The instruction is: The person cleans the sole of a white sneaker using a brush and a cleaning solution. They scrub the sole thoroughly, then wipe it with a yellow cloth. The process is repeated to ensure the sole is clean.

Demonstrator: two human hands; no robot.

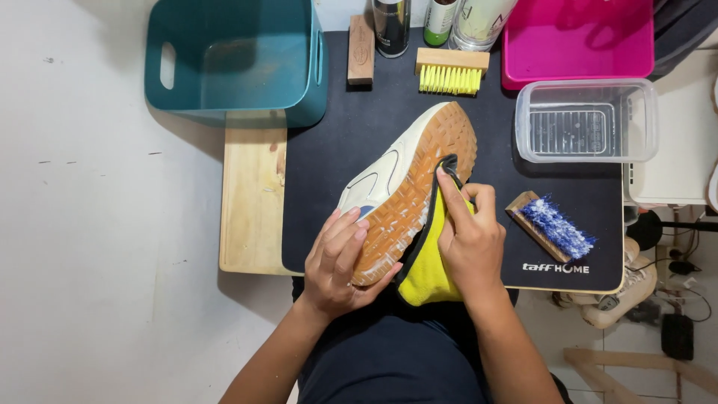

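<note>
My lap is closest, dark cloth under my forearms, and above it I hold the shoe (pixel 407 191) tilted on its side over the near edge of the black mat (pixel 336 135), sole turned up toward me. By the look of it the wiping is partway: the heel end near my left hand (pixel 338 262) shows pale residue in the tread, while the toe end looks a cleaner tan, so I judge the lower stretch is left to do. My left hand cups the heel from below, fingers wrapped over the sole's edge and closed firmly on the shoe. My right hand (pixel 467 239) is bunched around the yellow cloth (pixel 426 273), forefinger stretched out and pressing a dark-edged fold of it against the sole's right rim near the middle. Beyond, going down in size: the teal bin (pixel 232 60) at the far left, the pink tray (pixel 576 37), the clear tub (pixel 587 120), the wooden board (pixel 250 194) under the mat, the yellow brush (pixel 450 71), and the blue brush (pixel 550 227) just beside my right hand.
</note>
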